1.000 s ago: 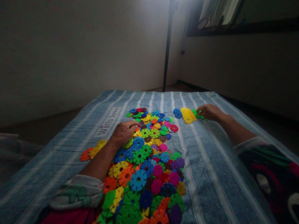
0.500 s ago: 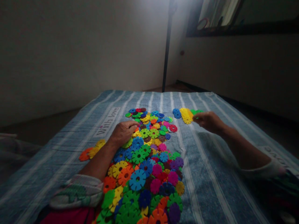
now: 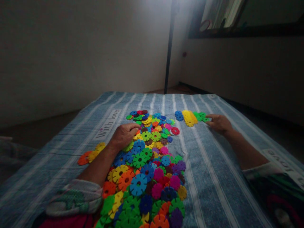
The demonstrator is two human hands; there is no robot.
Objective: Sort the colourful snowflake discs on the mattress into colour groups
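Many flat, notched flower-shaped discs in mixed colours form a long pile [image 3: 140, 183] on the striped cloth. My left hand [image 3: 125, 135] rests at the pile's upper left side, its fingers curled down onto small discs; what they hold, if anything, is hidden. To the right lies a separate row with blue discs [image 3: 179, 116], yellow discs [image 3: 189, 118] and green discs [image 3: 201, 116]. My right hand [image 3: 218, 123] is at the right end of this row, its fingertips pinched together at the edge of a green disc.
Blue-and-white striped cloth [image 3: 209, 177] covers the surface. Orange and yellow discs [image 3: 91, 154] lie left of my left forearm. A dark pole [image 3: 169, 53] stands beyond the far edge, near the walls and a window [image 3: 220, 15].
My right hand has moved right, from beside the yellow discs to the end of the green ones, uncovering more green discs. My left hand has stayed nearly in place.
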